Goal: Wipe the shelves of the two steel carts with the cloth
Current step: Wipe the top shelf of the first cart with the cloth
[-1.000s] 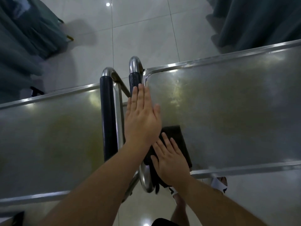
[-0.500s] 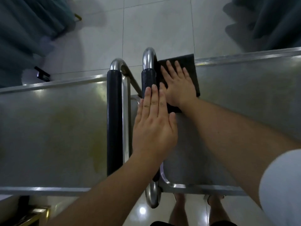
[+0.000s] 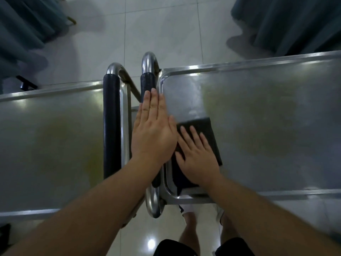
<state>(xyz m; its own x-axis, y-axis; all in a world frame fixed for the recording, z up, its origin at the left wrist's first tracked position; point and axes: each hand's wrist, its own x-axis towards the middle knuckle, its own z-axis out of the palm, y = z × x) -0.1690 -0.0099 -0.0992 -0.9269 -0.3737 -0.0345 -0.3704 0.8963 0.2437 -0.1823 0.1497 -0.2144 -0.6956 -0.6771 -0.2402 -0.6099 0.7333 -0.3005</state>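
Nearby, dark curtains (image 3: pixel 287 24) hang beyond both carts' padded handles (image 3: pixel 110 124).

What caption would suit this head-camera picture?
Right hand presses a dark cloth flat on the right steel cart's shelf; left hand rests open on its handle.

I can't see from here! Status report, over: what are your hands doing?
Right hand flat on the cloth, near end of right cart shelf. Left hand flat on its handle. Nothing in the way.

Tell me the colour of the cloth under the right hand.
Black, or very dark; the cloth is plain with no pattern visible. The head view, the only one, shows it under the right hand.
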